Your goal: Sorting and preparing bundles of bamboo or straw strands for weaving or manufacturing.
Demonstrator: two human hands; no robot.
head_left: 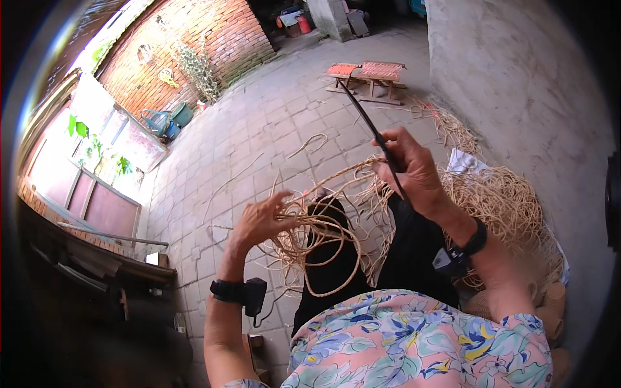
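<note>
My left hand [259, 220] is raised above my lap with fingers spread, and thin tan rattan strands [310, 236] loop through and around the fingers. My right hand [414, 168] grips a long thin dark rod-like tool [367, 119] that points up and away to the far left. The strands trail from between both hands down over my black trousers [330, 271]. Both wrists wear black bands with small devices.
A big heap of loose tan strands [504, 200] lies to my right by a grey concrete wall [517, 84]. Two small low wooden stools [369, 74] stand ahead on the paved floor. A brick wall, buckets and a plant stand at far left.
</note>
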